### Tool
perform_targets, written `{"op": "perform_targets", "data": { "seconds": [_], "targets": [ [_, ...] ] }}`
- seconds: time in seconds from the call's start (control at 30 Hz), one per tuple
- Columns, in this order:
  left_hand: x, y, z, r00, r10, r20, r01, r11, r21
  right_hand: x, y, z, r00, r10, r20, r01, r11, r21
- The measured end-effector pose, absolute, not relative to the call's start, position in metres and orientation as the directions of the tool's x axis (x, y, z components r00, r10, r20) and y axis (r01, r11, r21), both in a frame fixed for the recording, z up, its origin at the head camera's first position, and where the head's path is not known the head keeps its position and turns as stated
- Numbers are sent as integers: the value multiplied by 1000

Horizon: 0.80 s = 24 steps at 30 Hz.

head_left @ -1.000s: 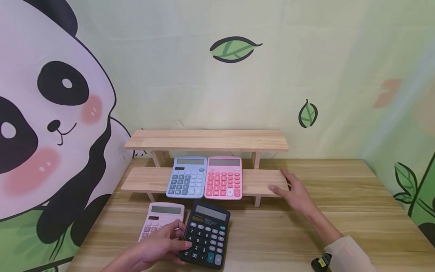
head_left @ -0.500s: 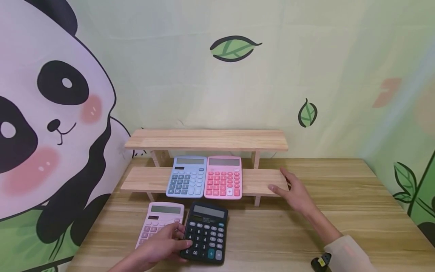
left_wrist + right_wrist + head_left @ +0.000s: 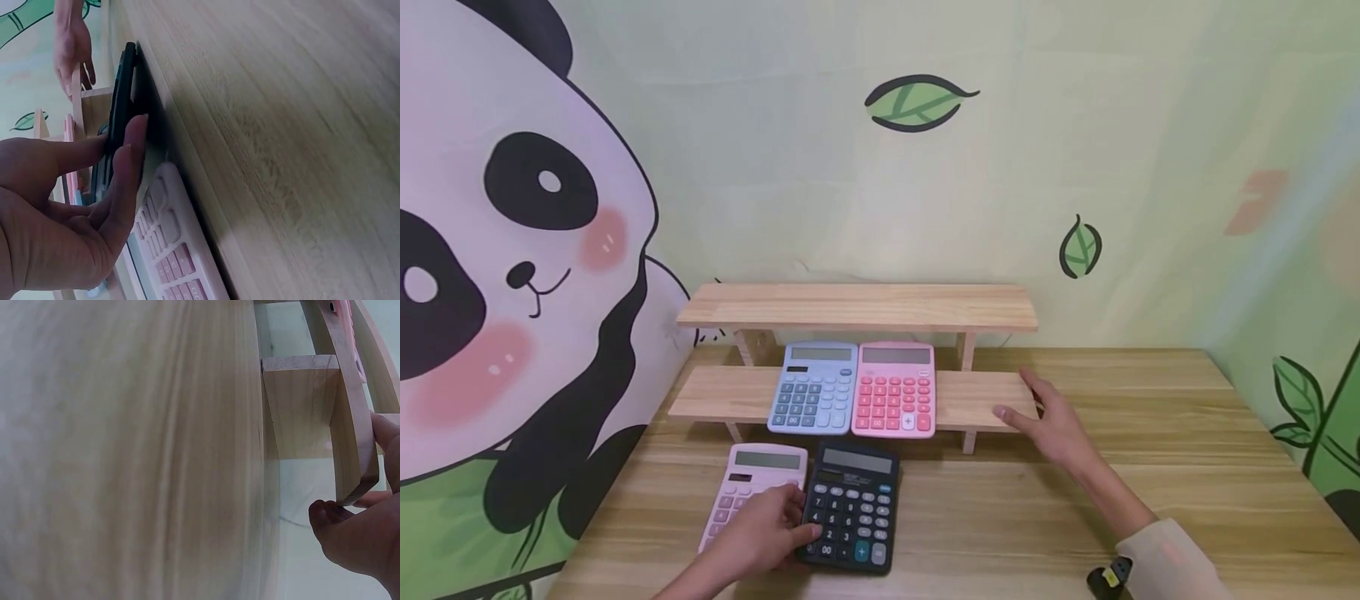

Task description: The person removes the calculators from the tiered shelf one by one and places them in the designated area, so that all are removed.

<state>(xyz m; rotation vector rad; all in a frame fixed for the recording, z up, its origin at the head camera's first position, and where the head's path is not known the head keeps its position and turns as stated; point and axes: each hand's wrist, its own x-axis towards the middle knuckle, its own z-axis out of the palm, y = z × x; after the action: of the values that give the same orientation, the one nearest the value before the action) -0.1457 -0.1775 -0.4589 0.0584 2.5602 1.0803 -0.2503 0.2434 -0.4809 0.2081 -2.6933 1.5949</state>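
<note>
My left hand (image 3: 760, 525) pinches the lower left edge of a black calculator (image 3: 868, 508), thumb on its keys. In the left wrist view, fingers (image 3: 128, 169) lie under the black calculator (image 3: 122, 94), its held side off the table. Just left of it a pale pink calculator (image 3: 767, 458) lies on the table, partly hidden by that hand. My right hand (image 3: 1056, 425) grips the right end of the two-tier wooden shelf's lower board (image 3: 977, 396); the right wrist view has its thumb on top, other fingers (image 3: 322, 519) below. A blue calculator (image 3: 812, 387) and a bright pink calculator (image 3: 895, 387) lean side by side on that board.
The shelf's upper board (image 3: 857, 306) runs behind, bearing nothing. A wood-grain table (image 3: 1000, 533) lies under everything, and a panda-print backdrop (image 3: 760, 167) rises behind it. Beside the right sleeve is a small black object (image 3: 1108, 577).
The black calculator has shifted slightly left and away from me, turning straighter alongside the pale pink one, with my left hand on it. My right hand keeps its place on the shelf.
</note>
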Motion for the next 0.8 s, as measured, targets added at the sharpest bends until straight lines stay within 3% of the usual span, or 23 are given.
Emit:
{"op": "perform_targets", "data": {
  "seconds": [0.17,0.8],
  "targets": [
    [-144,-177,-459,-932,224,-285,-16,760,649,-250,244,-481,-991,-115,68,-115,476,-872],
    [-144,-176,-458,-912,258,-318,0,777,629,-250,243,-481,-990,-118,74,-121,467,-876]
  ]
}}
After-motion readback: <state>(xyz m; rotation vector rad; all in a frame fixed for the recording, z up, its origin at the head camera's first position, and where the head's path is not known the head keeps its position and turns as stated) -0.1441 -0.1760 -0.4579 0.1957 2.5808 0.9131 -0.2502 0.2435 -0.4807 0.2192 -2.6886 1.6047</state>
